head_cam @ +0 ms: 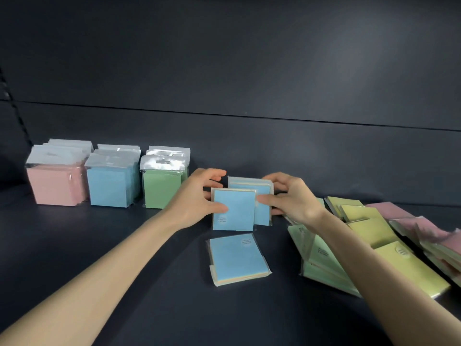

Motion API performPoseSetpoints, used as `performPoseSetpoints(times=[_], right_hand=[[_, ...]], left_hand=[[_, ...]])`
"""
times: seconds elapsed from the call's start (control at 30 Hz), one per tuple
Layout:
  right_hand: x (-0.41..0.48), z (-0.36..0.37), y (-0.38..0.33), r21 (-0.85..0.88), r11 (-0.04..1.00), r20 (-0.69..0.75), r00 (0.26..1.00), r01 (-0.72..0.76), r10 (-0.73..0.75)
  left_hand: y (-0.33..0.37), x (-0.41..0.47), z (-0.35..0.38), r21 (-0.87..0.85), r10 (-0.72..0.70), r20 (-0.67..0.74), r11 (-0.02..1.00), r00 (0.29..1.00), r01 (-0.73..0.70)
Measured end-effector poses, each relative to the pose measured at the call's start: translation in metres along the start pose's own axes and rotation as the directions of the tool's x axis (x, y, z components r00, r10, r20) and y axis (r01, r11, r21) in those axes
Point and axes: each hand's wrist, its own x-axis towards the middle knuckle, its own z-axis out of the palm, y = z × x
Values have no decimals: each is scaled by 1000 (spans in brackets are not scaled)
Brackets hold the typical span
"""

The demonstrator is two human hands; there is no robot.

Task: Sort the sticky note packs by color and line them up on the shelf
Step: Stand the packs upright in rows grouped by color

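Pinching the front blue pack (pixel 234 211) with the left hand (pixel 197 198) and clasping the blue packs behind it (pixel 249 187) with the right hand (pixel 291 198), upright on the shelf (pixel 124 245) between the blue row (pixel 112 188) and the loose pile (pixel 374 228), probably squaring them into one bundle for that row.

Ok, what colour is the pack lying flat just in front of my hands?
The flat pack is light blue, clearest in the head view.

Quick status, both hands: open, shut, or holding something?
Left hand: grips the front blue pack, held upright.
Right hand: grips the rear blue pack just behind it.
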Motion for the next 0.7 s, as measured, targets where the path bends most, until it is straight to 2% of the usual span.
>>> performPoseSetpoints(times=[0.17, 0.23, 0.3, 0.37, 0.47, 0.7], right_hand=[[-5, 1, -4, 53, 997, 146, 988, -55, 46], [-9, 2, -6, 2, 999, 194, 980, -45, 43], [-10, 5, -7, -123, 992, 226, 974, -6, 34], [-10, 9, -7, -201, 979, 230, 973, 29, 18], [-9, 13, -7, -227, 973, 196, 981, 46, -1], [-6, 23, -7, -137, 990, 238, 970, -24, 57]], left_hand=[[-5, -2, 1, -23, -38, 63, 999, 997, 39], [-7, -2, 4, -19, -35, 81, 999, 996, 36], [-8, -2, 5, -14, -43, 73, 999, 996, 44], [-8, -2, 6, 12, -30, 47, 999, 998, 30], [-7, -3, 5, 46, 19, 27, 999, 999, -20], [-2, -8, 11, 6, -36, 196, 999, 980, 35]])
